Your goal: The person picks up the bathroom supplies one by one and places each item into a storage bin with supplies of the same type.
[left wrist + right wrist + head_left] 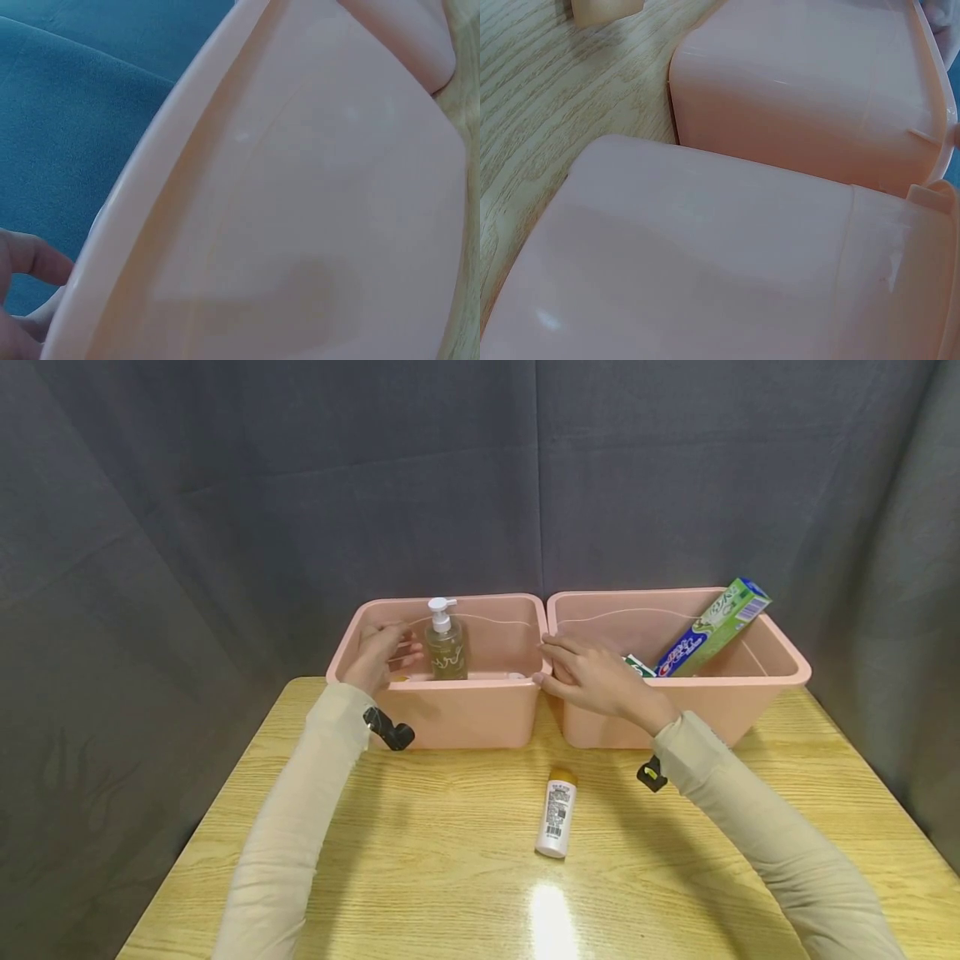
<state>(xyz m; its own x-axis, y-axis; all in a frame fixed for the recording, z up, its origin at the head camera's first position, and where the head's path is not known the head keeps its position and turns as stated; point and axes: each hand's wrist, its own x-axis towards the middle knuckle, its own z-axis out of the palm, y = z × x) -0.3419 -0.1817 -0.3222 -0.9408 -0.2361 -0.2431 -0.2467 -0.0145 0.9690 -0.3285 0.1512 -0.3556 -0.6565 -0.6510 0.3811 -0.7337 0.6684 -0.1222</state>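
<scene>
My left hand [382, 653] reaches over the near left corner of the left pink bin [457, 718], its fingers loosely bent beside a pump bottle [448, 652] with a white top. In the left wrist view, part of that hand [30, 289] shows behind the bin's rim. My right hand [588, 675] lies over the left rim of the right pink bin [622, 717], fingers stretched across to the left bin's right rim, fingertips right at it. The right wrist view shows the outer walls of the left bin [802, 67] and right bin [705, 247] close together.
A white bottle with a yellow cap [557, 817] lies on the wooden table [450, 860] in front of the bins. A green and blue toothpaste box [712, 628] leans out of the right bin beside a dark green packet [639, 666]. A grey curtain [337, 485] hangs behind.
</scene>
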